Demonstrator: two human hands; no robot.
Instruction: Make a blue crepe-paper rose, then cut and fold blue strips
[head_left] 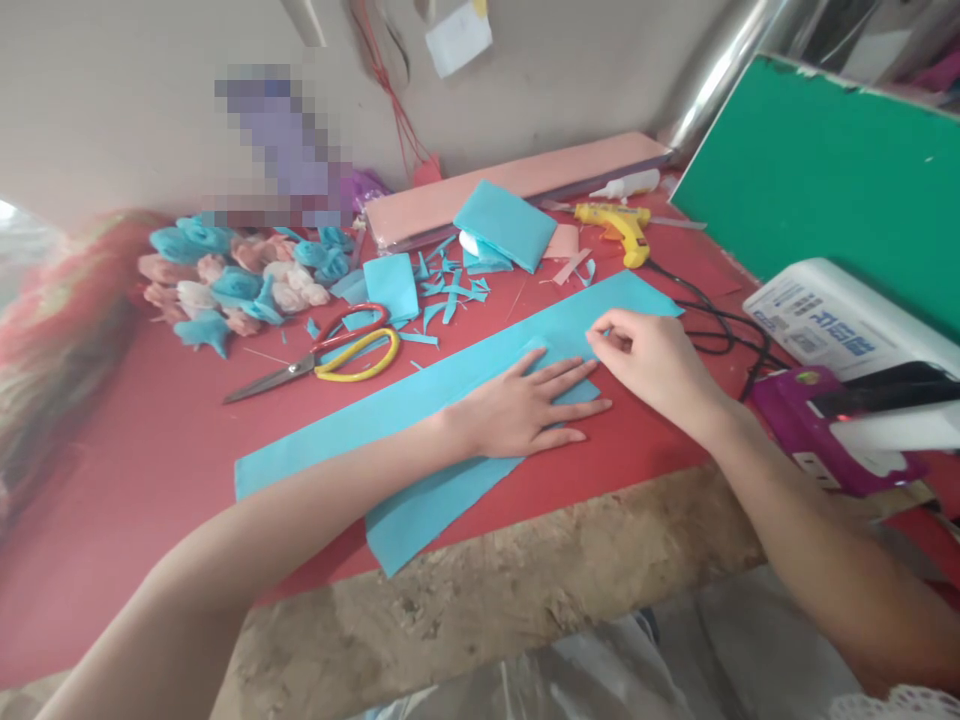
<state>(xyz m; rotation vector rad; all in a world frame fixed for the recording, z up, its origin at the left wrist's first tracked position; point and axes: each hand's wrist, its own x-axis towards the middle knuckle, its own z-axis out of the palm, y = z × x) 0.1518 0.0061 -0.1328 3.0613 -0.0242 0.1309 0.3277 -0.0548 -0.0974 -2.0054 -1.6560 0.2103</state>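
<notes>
A long blue paper strip [337, 425] lies slantwise across the red table, and a second blue piece [427, 510] overlaps it and reaches toward the front edge. My left hand [529, 405] lies flat on the blue paper with its fingers spread. Just right of those fingertips, my right hand [637, 350] is curled with thumb and fingertips together at the strip's lower edge; whatever is between them is too small to make out. Left of the strip rest scissors [292, 370] with one red and one yellow handle.
Blue, pink and white paper flowers [240, 285] sit at the back left. Folded blue paper [506, 225] and scraps lie behind the strip. A yellow glue gun [619, 225], green board [832, 190] and purple device [825, 430] are at the right.
</notes>
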